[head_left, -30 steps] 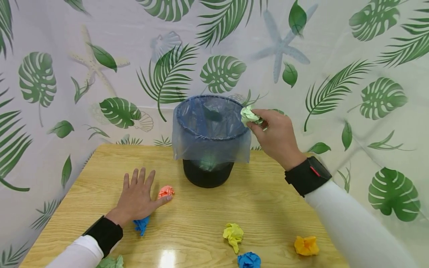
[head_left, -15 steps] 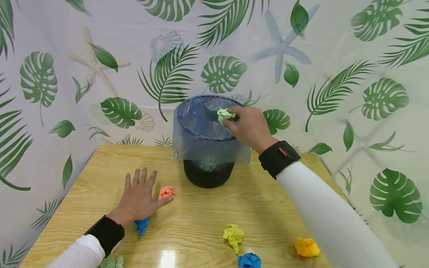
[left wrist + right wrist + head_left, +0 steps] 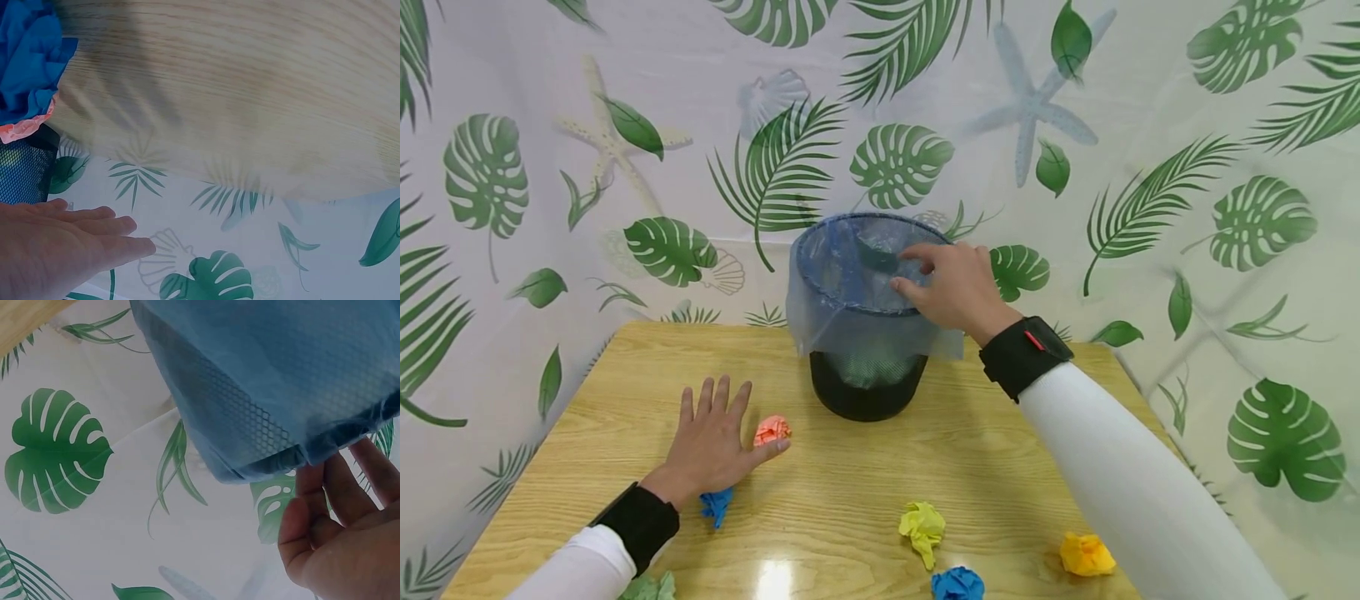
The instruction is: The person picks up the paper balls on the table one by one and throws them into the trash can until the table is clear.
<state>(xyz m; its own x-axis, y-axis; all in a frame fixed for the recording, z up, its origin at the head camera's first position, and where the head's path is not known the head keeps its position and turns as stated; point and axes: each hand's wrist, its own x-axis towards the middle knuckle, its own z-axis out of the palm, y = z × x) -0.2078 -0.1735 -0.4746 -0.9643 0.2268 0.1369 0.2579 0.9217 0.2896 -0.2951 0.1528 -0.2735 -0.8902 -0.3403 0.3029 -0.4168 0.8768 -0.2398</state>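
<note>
A black mesh trash bin (image 3: 867,400) lined with a translucent blue bag (image 3: 850,329) stands at the back of the table. Over its right rim reaches my right hand (image 3: 955,283), thumb and forefinger parted with nothing between them. In the right wrist view those fingers (image 3: 340,494) show at the bag-covered rim. My left hand (image 3: 707,442) is spread flat at the left, its thumb beside a crumpled coral paper ball (image 3: 772,430). A crumpled blue paper ball (image 3: 717,505) is partly hidden under that hand's wrist; the left wrist view shows the blue paper (image 3: 28,62) close up.
On the wooden table (image 3: 820,517) lie crumpled paper balls: yellow (image 3: 922,532), another blue one (image 3: 958,583) and orange (image 3: 1086,554). Pale green paper (image 3: 650,587) sits at the front left, cut off by the frame. A leaf-patterned curtain (image 3: 700,83) hangs behind.
My right hand moved left over the bin with a pale green paper ball and let it go; the ball is out of sight now. The bag shifted slightly. My left hand stayed put.
</note>
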